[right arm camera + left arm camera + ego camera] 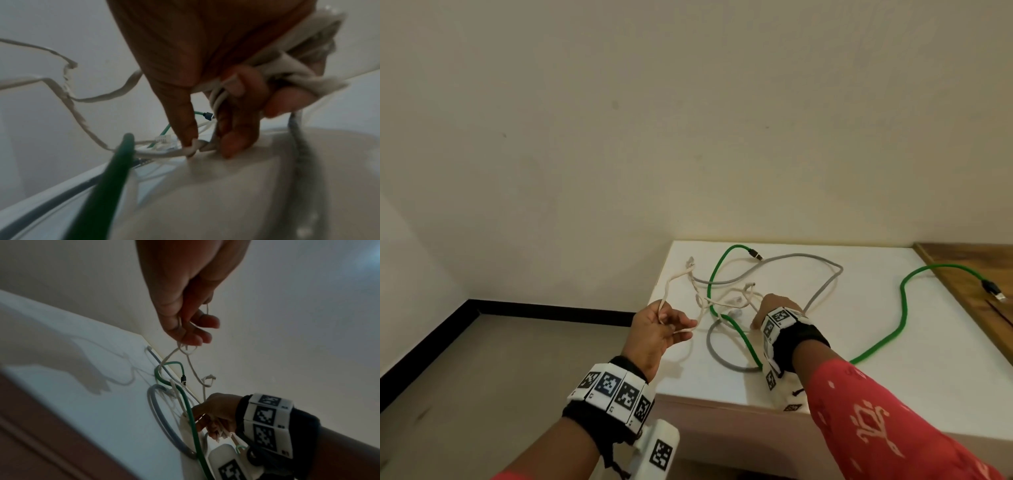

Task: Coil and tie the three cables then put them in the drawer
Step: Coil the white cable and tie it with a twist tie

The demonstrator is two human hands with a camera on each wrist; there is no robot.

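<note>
Three cables sprawl in a loose tangle across the white table, where we stand at its near corner. The thin white cable, flat and kinked, runs from the middle of the table out past its left edge; the thicker grey cable loops round behind it, and the green cable snakes from the far side of the table toward its right edge, its dark plug lying on the wooden surface that adjoins the table there. Our left hand hangs in the air just off the table's left edge, palm turned up, thumb and fingers pinching a loop of the white cable so that it lifts clear of the table. Our right hand is lowered onto the middle of the table, knuckles up; the right wrist view shows its fingers curled round several strands of the white cable, fingertips pressed to the tabletop beside a clear plug.
</note>
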